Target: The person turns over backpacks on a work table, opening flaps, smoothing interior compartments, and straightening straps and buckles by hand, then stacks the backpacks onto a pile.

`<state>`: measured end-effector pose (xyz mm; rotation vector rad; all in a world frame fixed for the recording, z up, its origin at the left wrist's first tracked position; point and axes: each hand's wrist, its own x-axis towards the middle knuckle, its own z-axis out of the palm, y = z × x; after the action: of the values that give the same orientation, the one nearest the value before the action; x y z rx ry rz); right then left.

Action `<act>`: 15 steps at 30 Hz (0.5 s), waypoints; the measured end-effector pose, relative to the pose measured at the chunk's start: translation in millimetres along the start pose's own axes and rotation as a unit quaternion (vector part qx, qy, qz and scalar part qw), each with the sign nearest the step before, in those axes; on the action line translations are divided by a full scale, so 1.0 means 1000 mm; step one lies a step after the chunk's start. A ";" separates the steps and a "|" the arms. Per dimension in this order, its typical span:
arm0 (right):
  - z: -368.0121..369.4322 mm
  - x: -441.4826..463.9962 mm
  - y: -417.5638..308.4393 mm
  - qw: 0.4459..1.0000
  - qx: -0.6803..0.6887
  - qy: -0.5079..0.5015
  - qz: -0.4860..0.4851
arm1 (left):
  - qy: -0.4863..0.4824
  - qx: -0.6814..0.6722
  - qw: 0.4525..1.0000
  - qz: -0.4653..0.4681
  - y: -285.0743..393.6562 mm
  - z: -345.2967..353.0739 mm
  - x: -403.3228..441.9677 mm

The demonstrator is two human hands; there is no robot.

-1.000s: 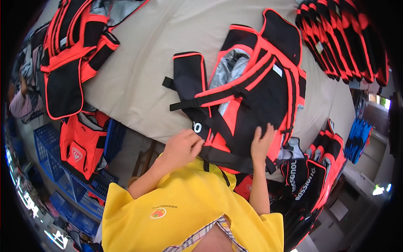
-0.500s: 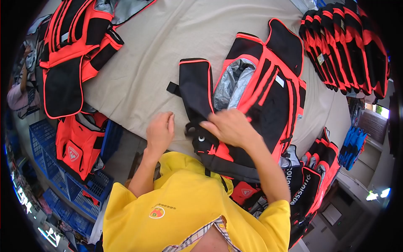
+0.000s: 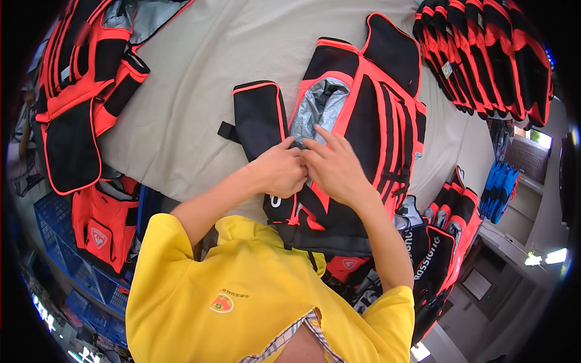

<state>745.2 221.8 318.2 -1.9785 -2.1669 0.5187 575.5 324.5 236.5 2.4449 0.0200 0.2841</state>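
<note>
A black and neon-red backpack (image 3: 363, 139) lies on the cloth-covered table, its side opening spread to a silver lining (image 3: 321, 106). My left hand (image 3: 281, 169) has its fingers curled at the lower edge of that opening, closed on the bag. Against it sits my right hand (image 3: 336, 166), thumb and forefinger pinched at the same edge while another finger reaches over the silver lining. The exact bit of fabric or zip between the fingers is hidden. A black side flap (image 3: 260, 112) with red piping is folded out to the left.
Another such backpack (image 3: 78, 103) lies at the table's left. Several stacked bags (image 3: 484, 57) stand at the far right, more bags (image 3: 445, 242) to my right. Below left, a red bag (image 3: 106, 227) rests by blue crates (image 3: 66, 242). The beige cloth (image 3: 181, 91) has folds.
My left hand has moved right onto the bag's opening. My right hand has shifted slightly up beside it, and both now meet there. The whole view has shifted a little.
</note>
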 end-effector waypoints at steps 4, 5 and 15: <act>0.021 0.001 0.013 0.994 -0.066 -0.089 -0.017 | -0.111 -0.044 0.992 0.035 -0.014 -0.034 -0.044; 0.016 -0.005 0.015 0.994 -0.063 -0.085 0.005 | -0.057 -0.002 0.998 0.019 -0.009 -0.045 -0.068; 0.048 -0.003 0.011 0.999 -0.039 -0.007 0.037 | 0.143 0.076 0.966 -0.200 0.045 0.001 -0.176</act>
<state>738.9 212.1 269.9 -2.1097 -2.1601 0.4677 401.4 274.0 229.1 2.4581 0.6754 0.4636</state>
